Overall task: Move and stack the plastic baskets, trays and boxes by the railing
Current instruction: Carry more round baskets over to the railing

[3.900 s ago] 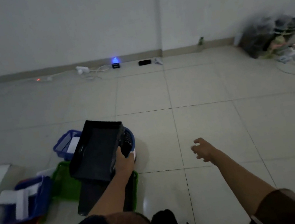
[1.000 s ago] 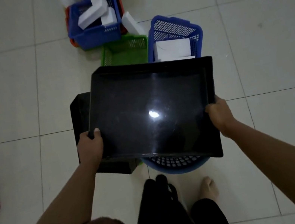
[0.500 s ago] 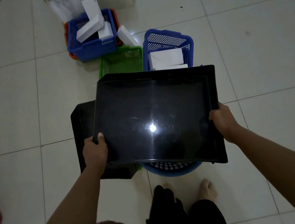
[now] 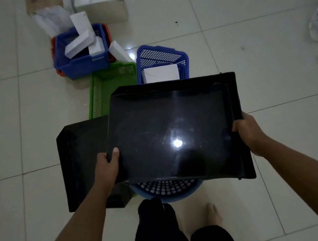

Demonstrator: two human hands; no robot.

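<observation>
both hands hold a black tray (image 4: 174, 130) above the floor, open side up, a light glare on its glossy bottom. the left hand (image 4: 107, 167) grips the tray's left rim, thumb on top at the edge. the right hand (image 4: 248, 134) grips the right rim, fingers curled under the wall. below the tray's near edge a round blue basket (image 4: 168, 188) shows, mostly covered. a second black tray (image 4: 80, 159) lies on the floor to the left, partly under the held one. beyond it a green basket (image 4: 103, 87) sits beside a blue mesh basket (image 4: 162, 58) with a white box (image 4: 161, 73) inside. farther off, a blue bin (image 4: 82, 61) nested in an orange one (image 4: 58, 71) holds more white boxes (image 4: 78, 44). a cardboard box (image 4: 99, 3) stands behind. a bare foot (image 4: 212, 212) rests on the tile.
</observation>
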